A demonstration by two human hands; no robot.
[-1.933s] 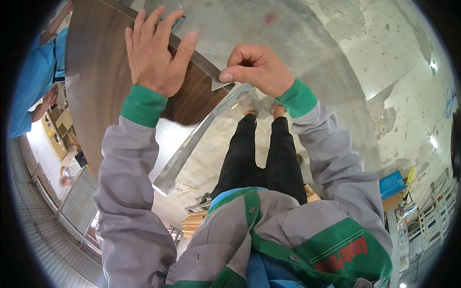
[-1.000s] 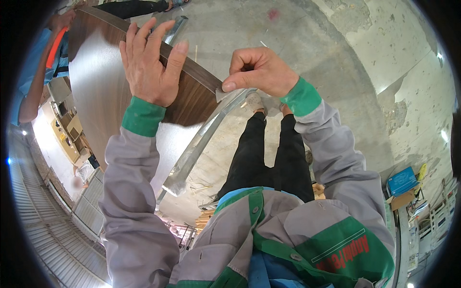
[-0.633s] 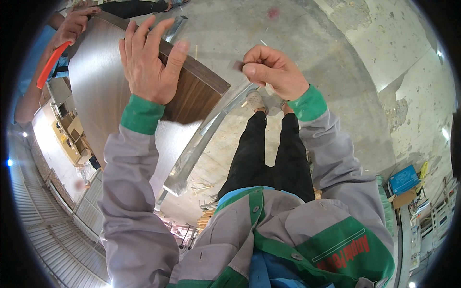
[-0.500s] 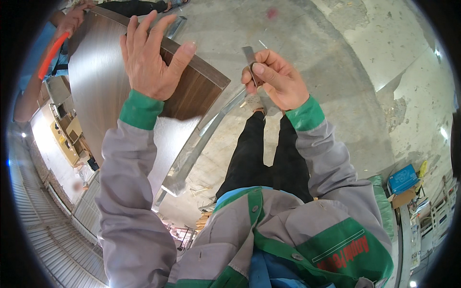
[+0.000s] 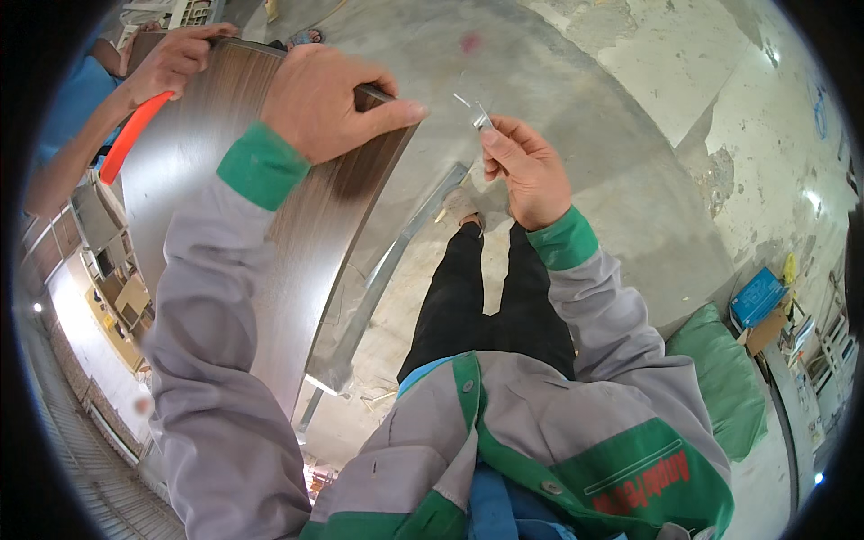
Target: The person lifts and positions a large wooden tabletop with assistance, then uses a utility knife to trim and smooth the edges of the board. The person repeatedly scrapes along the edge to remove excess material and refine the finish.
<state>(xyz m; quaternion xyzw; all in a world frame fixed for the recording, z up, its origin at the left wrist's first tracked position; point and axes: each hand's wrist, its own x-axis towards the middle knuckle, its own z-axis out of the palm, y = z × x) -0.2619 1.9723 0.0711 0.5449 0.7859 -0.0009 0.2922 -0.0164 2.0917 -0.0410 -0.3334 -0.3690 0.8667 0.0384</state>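
Observation:
My left hand [image 5: 328, 103] lies over the top edge of a tall brown wood-grain panel [image 5: 243, 207], fingers curled onto its far side and thumb stretched right. To the right of the panel, my right hand [image 5: 525, 166] pinches a small thin silvery piece [image 5: 480, 114] between thumb and fingertips, held up clear of the panel. Another person's hand [image 5: 175, 56] in a blue sleeve grips the panel's far corner and holds an orange-handled tool [image 5: 130, 135].
A long grey metal strip [image 5: 382, 274] leans below the panel beside my legs. The floor is bare grey concrete [image 5: 576, 81]. A green sack [image 5: 724, 378] and a blue box [image 5: 759, 297] lie at the right. Shelving and stacked goods show at the far left.
My left hand has gone from flat against the panel face to hooked over its top edge. My right hand has lifted away from the panel corner, carrying the small silvery piece.

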